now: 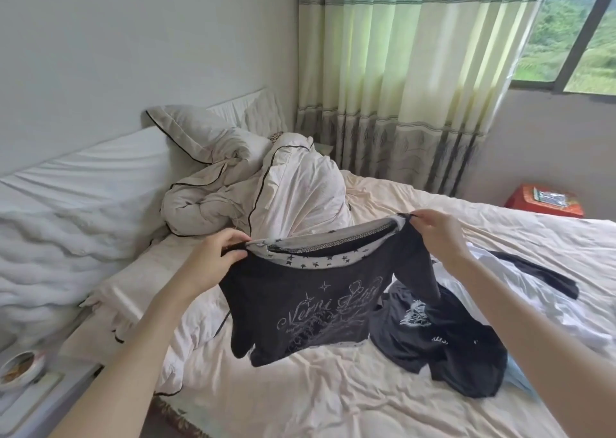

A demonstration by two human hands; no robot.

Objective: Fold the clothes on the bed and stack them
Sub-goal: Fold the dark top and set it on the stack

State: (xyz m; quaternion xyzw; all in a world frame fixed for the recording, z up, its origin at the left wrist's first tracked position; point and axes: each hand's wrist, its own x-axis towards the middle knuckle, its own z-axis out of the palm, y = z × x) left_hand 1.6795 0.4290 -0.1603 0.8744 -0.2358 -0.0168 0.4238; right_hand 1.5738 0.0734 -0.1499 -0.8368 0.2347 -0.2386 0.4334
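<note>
Pale grey walls meet at a corner hung with a green-banded curtain. Daylight enters through the window at the right. A red box sits below it, beside the bed's far edge.

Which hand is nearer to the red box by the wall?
Right. The right hand grips the shirt collar just left of the red box; the left hand is much farther left.

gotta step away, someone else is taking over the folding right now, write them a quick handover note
Left hand and right hand each pinch a shoulder of the dark printed top, held up with its hem touching the bed.
A second dark garment and white clothes lie crumpled to the right.
Done: nothing folded, no stack visible.
Left: lay the top flat, fold it, then fold the rest and stack.
</note>
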